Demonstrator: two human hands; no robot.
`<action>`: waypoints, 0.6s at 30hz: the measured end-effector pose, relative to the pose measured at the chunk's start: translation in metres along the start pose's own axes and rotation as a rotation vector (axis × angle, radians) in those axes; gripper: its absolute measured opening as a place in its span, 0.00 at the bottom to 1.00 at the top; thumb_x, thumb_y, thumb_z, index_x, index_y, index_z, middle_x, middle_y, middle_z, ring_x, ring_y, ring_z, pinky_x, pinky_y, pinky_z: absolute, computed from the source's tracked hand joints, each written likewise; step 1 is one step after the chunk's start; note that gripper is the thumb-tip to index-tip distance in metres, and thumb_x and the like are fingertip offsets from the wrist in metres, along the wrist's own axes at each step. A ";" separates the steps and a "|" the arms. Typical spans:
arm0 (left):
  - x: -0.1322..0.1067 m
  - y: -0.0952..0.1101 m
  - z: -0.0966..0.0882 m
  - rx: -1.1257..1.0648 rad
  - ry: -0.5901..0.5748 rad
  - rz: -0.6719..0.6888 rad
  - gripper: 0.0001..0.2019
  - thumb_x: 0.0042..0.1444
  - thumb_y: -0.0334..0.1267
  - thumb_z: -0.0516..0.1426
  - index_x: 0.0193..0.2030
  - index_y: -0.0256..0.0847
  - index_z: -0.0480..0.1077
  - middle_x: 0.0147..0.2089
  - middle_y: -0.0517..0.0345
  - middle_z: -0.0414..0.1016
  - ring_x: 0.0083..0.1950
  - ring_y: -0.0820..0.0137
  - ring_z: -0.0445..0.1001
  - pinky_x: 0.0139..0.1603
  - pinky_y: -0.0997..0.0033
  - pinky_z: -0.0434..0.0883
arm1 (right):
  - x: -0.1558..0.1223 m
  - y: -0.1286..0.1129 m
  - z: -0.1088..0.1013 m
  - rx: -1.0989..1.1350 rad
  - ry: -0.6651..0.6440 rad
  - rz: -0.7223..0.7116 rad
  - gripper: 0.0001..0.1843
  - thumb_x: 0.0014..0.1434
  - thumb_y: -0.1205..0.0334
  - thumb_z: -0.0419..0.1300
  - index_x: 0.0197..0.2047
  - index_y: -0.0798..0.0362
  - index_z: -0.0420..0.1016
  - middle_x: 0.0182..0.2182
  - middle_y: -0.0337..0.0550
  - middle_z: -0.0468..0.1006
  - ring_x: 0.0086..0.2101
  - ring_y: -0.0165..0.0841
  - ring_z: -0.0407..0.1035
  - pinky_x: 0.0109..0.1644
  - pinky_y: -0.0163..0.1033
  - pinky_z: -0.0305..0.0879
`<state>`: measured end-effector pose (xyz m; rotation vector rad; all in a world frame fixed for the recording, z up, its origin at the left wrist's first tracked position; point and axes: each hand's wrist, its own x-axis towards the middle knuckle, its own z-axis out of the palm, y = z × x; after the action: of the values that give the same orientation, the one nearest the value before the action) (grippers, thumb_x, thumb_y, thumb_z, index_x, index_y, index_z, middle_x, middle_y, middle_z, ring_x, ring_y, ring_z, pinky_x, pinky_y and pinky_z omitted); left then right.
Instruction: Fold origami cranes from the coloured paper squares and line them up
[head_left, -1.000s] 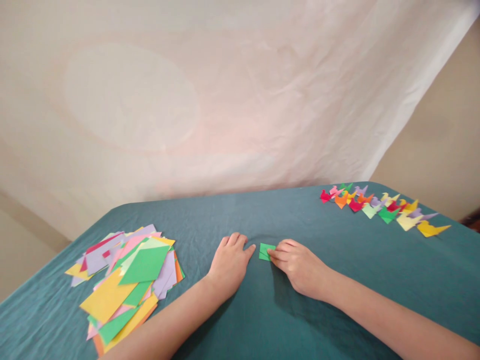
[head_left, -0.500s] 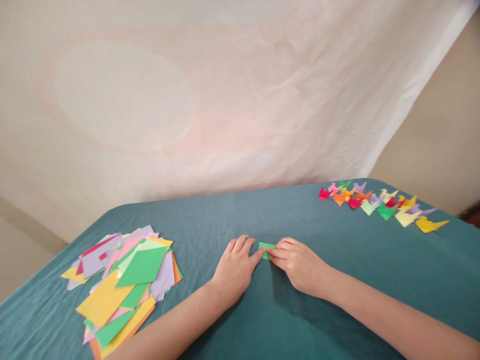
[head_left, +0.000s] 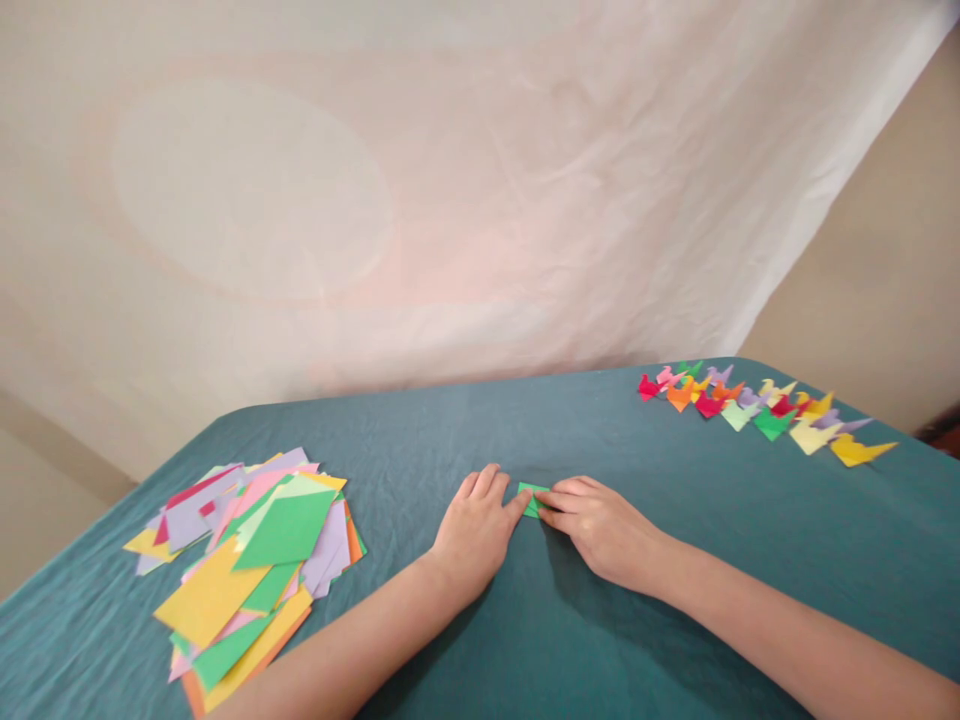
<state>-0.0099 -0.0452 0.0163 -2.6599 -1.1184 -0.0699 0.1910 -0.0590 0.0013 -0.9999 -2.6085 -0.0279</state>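
Note:
A small folded piece of green paper [head_left: 533,499] lies on the table between my two hands. My left hand [head_left: 480,530] rests palm down to its left, fingers stretched out on the cloth and the thumb tip at the paper's left edge. From the other side, my right hand [head_left: 600,530] has its fingers pressed together on the paper's right part, covering some of it. The fold lines under the fingertips are too small to make out.
On the left lies a loose pile of coloured paper sheets [head_left: 281,532], reaching my left forearm. Several folded paper birds [head_left: 772,422] stand in rows at the far right. A dark green cloth [head_left: 442,430] covers the table, and a pale sheet [head_left: 465,200] hangs behind.
My right fingertips have shifted very slightly on the green paper, and the left thumb a little up. The paper stays in about the same place.

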 end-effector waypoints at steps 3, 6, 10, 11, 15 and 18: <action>0.000 -0.001 0.000 -0.010 -0.002 -0.006 0.18 0.61 0.32 0.47 0.57 0.46 0.59 0.52 0.50 0.65 0.59 0.61 0.57 0.55 0.59 0.58 | -0.001 0.003 -0.004 0.035 -0.001 -0.016 0.18 0.58 0.74 0.48 0.48 0.55 0.72 0.46 0.46 0.75 0.47 0.36 0.62 0.52 0.44 0.58; -0.001 -0.003 0.000 -0.022 -0.001 -0.001 0.18 0.60 0.32 0.48 0.58 0.46 0.59 0.52 0.50 0.64 0.59 0.60 0.57 0.56 0.59 0.58 | -0.002 0.004 -0.005 0.046 -0.009 -0.022 0.21 0.56 0.76 0.47 0.51 0.55 0.70 0.47 0.46 0.74 0.49 0.36 0.62 0.53 0.45 0.58; 0.000 -0.003 -0.001 -0.034 -0.006 0.007 0.18 0.61 0.32 0.48 0.57 0.45 0.60 0.51 0.49 0.65 0.59 0.59 0.57 0.55 0.58 0.58 | -0.003 0.004 0.001 0.012 -0.013 0.000 0.21 0.57 0.73 0.48 0.53 0.56 0.69 0.50 0.47 0.72 0.50 0.38 0.60 0.53 0.46 0.57; 0.000 -0.003 -0.001 -0.034 -0.002 0.005 0.18 0.61 0.32 0.48 0.57 0.45 0.60 0.51 0.49 0.65 0.59 0.59 0.58 0.55 0.59 0.59 | -0.002 0.004 0.003 0.004 -0.011 0.004 0.20 0.57 0.73 0.49 0.53 0.57 0.68 0.50 0.48 0.72 0.50 0.38 0.60 0.53 0.46 0.57; 0.000 -0.002 0.002 -0.038 0.019 0.004 0.18 0.60 0.31 0.48 0.57 0.46 0.60 0.51 0.50 0.65 0.59 0.59 0.57 0.55 0.59 0.59 | -0.001 0.005 0.006 -0.011 -0.014 0.006 0.20 0.59 0.71 0.50 0.54 0.56 0.67 0.51 0.47 0.72 0.50 0.37 0.61 0.53 0.46 0.57; 0.000 -0.003 0.005 -0.040 0.037 0.021 0.19 0.60 0.31 0.48 0.57 0.47 0.60 0.51 0.51 0.65 0.59 0.59 0.57 0.55 0.59 0.58 | 0.000 0.005 0.005 -0.017 -0.026 0.007 0.21 0.59 0.70 0.50 0.55 0.55 0.66 0.52 0.47 0.71 0.50 0.37 0.61 0.54 0.45 0.56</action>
<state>-0.0127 -0.0420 0.0123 -2.6938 -1.0886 -0.1381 0.1930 -0.0546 -0.0044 -1.0221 -2.6323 -0.0349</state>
